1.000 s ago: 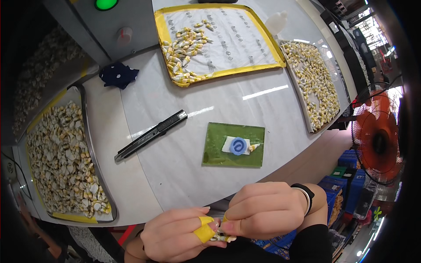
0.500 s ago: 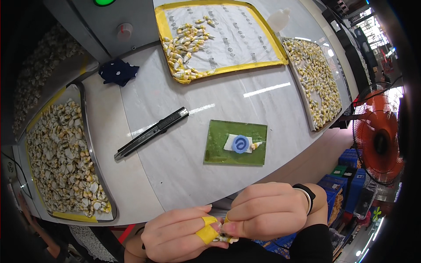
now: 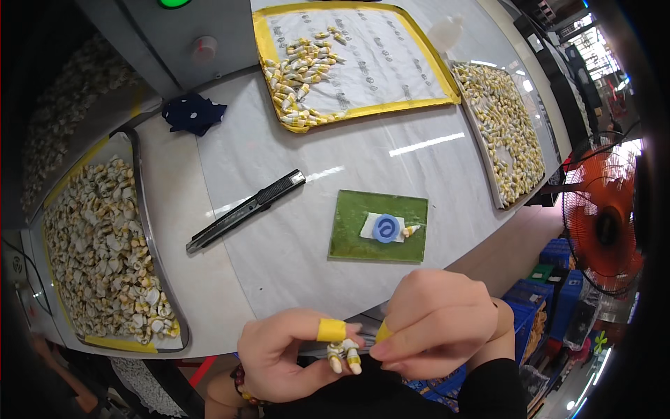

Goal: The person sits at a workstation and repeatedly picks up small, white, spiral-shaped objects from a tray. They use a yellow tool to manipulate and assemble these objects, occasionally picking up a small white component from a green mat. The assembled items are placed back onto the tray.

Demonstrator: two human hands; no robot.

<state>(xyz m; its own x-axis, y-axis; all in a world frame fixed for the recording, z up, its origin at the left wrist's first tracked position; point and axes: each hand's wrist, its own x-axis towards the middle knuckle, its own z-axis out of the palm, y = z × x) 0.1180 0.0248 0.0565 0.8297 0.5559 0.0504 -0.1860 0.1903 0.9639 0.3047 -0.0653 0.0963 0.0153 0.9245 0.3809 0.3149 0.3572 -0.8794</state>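
Note:
Above the near table edge, my left hand (image 3: 280,353) is closed around a few small paper-wrapped pieces (image 3: 344,355), white and yellow, with pale tips pointing down. Yellow tape (image 3: 331,329) wraps one of its fingers. Just to the right, my right hand (image 3: 443,318) is pinched, thumb against fingers, close to those pieces; what it holds, if anything, is hidden. Beyond the hands lies a green glass plate (image 3: 347,241) bearing a blue round cap-like disc (image 3: 386,228) on white paper, and one loose wrapped piece (image 3: 412,230) beside it.
A black box cutter (image 3: 248,209) lies left of the plate. Trays stand around: a full left tray (image 3: 183,328), a yellow-edged far tray (image 3: 377,108) partly filled, and a full right tray (image 3: 481,157). Dark dotted cloth (image 3: 193,114) sits near a grey machine (image 3: 216,35). An orange fan (image 3: 601,216) stands right.
My hands have moved slightly apart and up. The left hand has turned, so the wrapped pieces in its fingers now show plainly. The view has shifted slightly.

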